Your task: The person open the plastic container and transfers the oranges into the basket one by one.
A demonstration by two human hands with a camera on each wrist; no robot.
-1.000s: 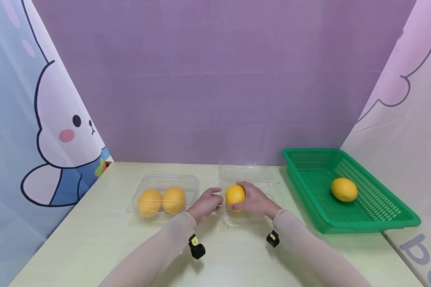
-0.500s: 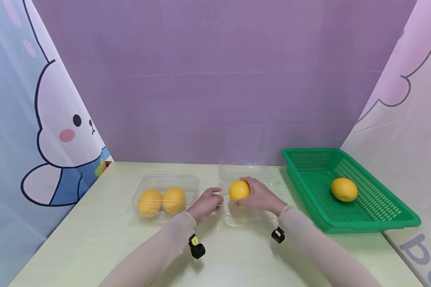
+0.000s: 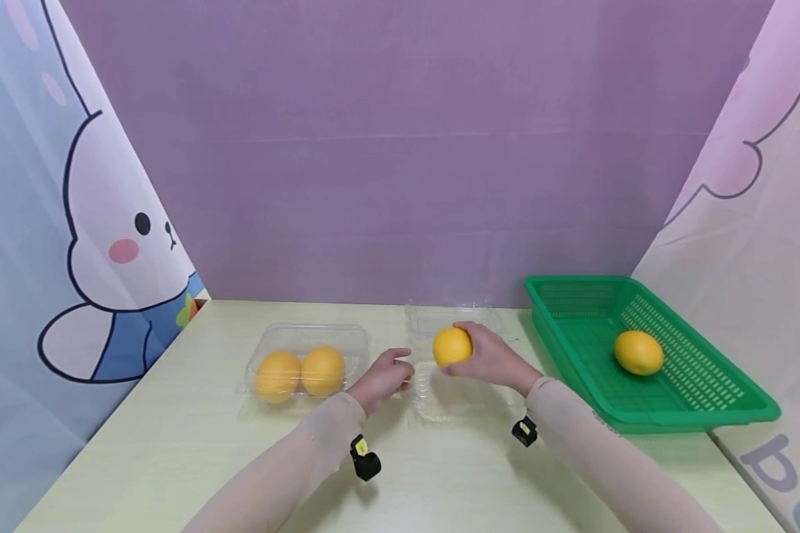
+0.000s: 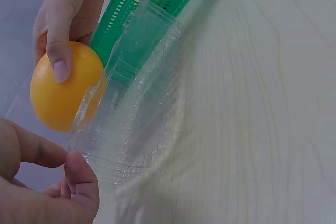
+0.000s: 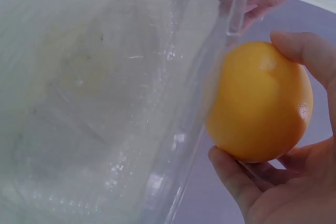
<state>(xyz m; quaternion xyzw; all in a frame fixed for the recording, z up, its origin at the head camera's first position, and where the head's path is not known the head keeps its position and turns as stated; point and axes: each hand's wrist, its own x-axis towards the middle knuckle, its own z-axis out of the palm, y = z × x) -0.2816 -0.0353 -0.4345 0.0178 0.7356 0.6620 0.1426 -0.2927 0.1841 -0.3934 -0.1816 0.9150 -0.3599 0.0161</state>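
Note:
My right hand (image 3: 492, 360) holds an orange (image 3: 450, 347) above an open clear plastic clamshell box (image 3: 450, 406), its hinged lid laid back toward the wall. In the right wrist view, thumb and fingers curl round the orange (image 5: 257, 103) beside the box's clear wall (image 5: 176, 150). At the box's left side is my left hand (image 3: 383, 379). The left wrist view shows that hand (image 4: 50, 192) pinching the rim of the clear box (image 4: 118, 135) between thumb and forefinger. No other fruit shows inside this box.
Left on the pale table (image 3: 400, 488) stands a closed clear box (image 3: 347, 334) with two oranges (image 3: 323, 371) inside. A green basket (image 3: 596, 423) at right holds one more orange (image 3: 638, 352). A purple cloth wall (image 3: 400, 163) rises behind the table.
My right hand has lifted the orange up and slightly right, from down in the open box to above it. My left hand has stayed put at the box's rim.

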